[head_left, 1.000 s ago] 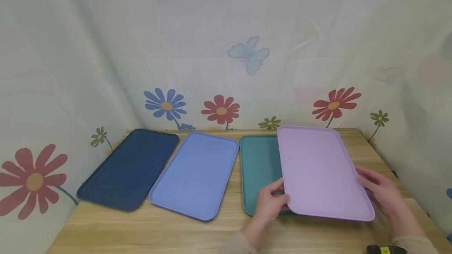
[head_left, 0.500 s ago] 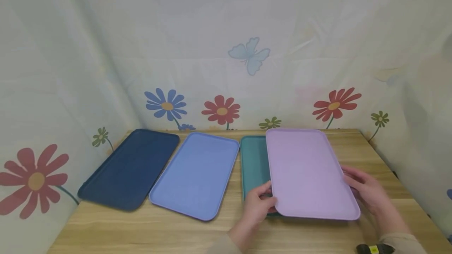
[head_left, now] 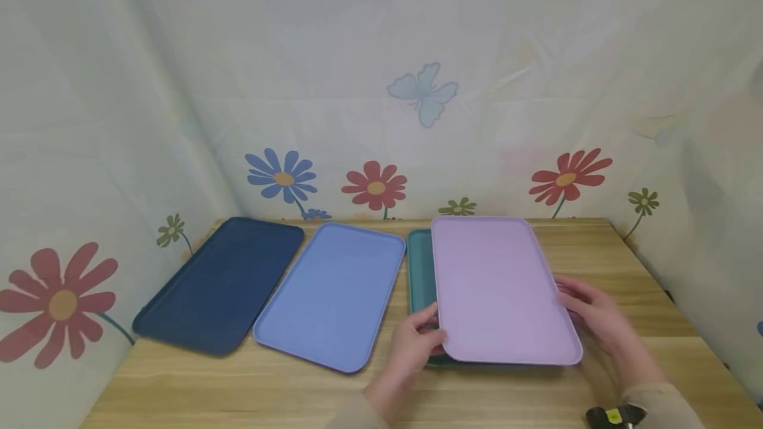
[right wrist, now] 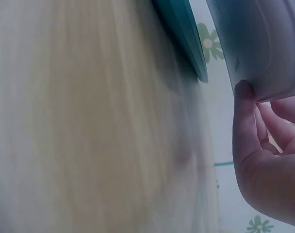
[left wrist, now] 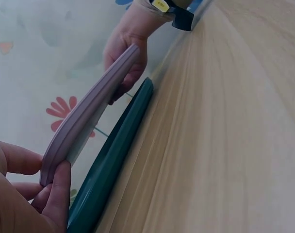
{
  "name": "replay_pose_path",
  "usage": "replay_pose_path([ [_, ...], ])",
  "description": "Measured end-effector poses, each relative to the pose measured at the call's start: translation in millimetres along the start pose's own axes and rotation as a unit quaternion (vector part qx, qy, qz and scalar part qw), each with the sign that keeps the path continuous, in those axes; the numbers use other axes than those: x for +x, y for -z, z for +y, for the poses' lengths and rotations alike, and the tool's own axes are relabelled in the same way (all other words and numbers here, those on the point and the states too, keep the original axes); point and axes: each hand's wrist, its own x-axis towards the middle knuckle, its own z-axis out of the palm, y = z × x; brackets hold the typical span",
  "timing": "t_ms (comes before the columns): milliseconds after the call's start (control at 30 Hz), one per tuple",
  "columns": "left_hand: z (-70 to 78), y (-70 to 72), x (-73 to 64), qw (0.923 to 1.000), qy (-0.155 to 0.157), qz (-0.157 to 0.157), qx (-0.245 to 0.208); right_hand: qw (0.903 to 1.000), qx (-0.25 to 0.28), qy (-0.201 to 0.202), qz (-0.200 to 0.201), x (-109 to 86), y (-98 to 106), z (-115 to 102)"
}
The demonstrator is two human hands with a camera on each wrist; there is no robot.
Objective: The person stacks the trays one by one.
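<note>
A light purple tray [head_left: 501, 290] is held above a green tray [head_left: 421, 277], covering most of it in the head view. My left hand [head_left: 415, 339] pinches the purple tray's left edge near its front corner, and my right hand [head_left: 596, 313] grips its right edge. In the left wrist view a gap shows between the purple tray [left wrist: 84, 116] and the green tray [left wrist: 113, 160], which lies on the table. From the right wrist, the purple tray's underside [right wrist: 254, 43] is visible, with fingers of my right hand [right wrist: 264, 155] against it.
To the left on the wooden table [head_left: 238, 389] lie a periwinkle blue tray [head_left: 330, 296] and a dark navy tray [head_left: 220, 283], side by side. A curtain [head_left: 334, 71] printed with flowers and butterflies rises behind the table and at both sides.
Both hands have carried the purple tray leftward, so it now overlaps most of the green tray. The navy, periwinkle and green trays have stayed where they were.
</note>
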Motion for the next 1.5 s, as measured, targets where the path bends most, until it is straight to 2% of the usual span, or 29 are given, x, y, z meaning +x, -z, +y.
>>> replay_pose_path([
  [167,1.0,9.0,3.5,0.9999,-0.006,-0.002,0.012,0.9999,0.009,0.002,-0.005,3.9,-8,-4],
  [367,1.9,19.7,6.9,0.9993,0.01,0.005,0.036,0.9987,0.041,0.025,-0.016,8.5,-17,-5],
  [567,-1.4,29.5,7.2,0.9998,0.004,-0.004,0.019,0.9964,0.055,0.053,-0.035,11.1,-25,-5],
  [667,-2.6,33.2,7.6,0.9999,0.001,-0.007,0.011,0.9969,0.05,0.048,-0.038,12.7,-27,-6],
  [867,-1.4,38.4,7.9,0.9999,-0.001,-0.008,0.008,0.9992,0.005,0.023,-0.032,15.7,-31,-9],
  [1067,-1.0,41.4,7.7,1.0,0.006,-0.006,0.0,0.9995,-0.009,0.008,-0.029,15.4,-34,-13],
  [1500,-2.3,47.0,10.4,0.9991,0.003,-0.027,0.032,0.999,-0.022,-0.003,-0.039,18.6,-34,-10],
])
